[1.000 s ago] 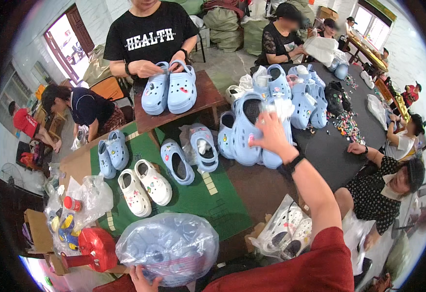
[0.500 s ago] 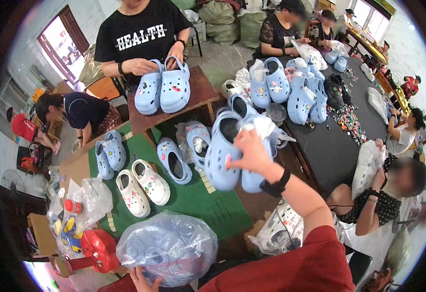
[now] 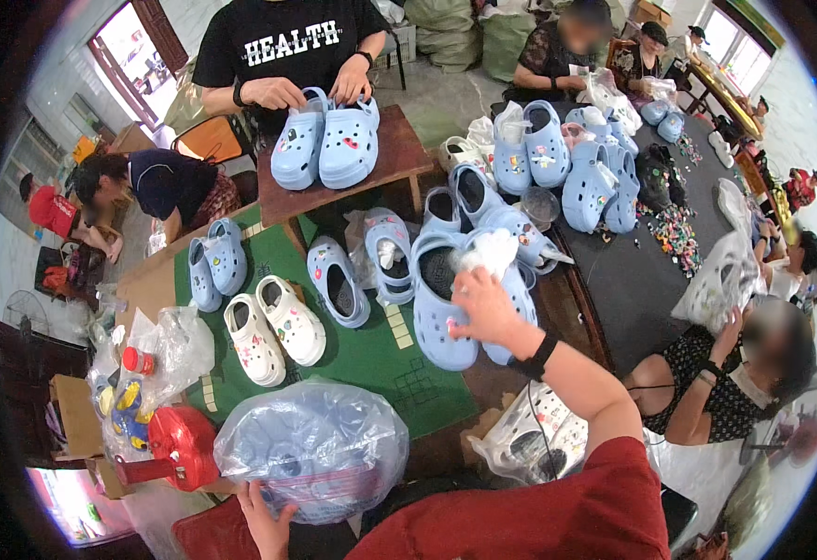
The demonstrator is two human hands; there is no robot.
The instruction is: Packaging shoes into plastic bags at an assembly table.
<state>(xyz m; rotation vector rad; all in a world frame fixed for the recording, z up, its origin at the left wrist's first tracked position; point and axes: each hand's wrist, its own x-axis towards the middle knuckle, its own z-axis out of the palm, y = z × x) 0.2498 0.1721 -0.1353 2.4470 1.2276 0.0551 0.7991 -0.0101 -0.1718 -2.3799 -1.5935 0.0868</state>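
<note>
My right hand (image 3: 488,310) grips a pair of light blue clogs (image 3: 438,313) by their inner edges, with a wad of white paper (image 3: 494,250) at the fingertips. The pair hangs over the right edge of the green mat (image 3: 371,359). At the bottom, my left hand (image 3: 264,518) holds the near edge of a clear plastic bag (image 3: 320,443) with blue clogs inside. That bag rests on the mat's front edge.
On the mat lie white clogs (image 3: 273,327), a blue pair (image 3: 217,266) and two single blue clogs (image 3: 338,280). A person opposite holds a blue pair (image 3: 324,145) on a brown table. More clogs (image 3: 567,168) and charms (image 3: 675,233) cover the dark table. A red tool (image 3: 180,448) sits at left.
My right hand has carried the blue pair leftward and nearer to me, from over the dark table to the mat's edge. The left hand stays on the bag.
</note>
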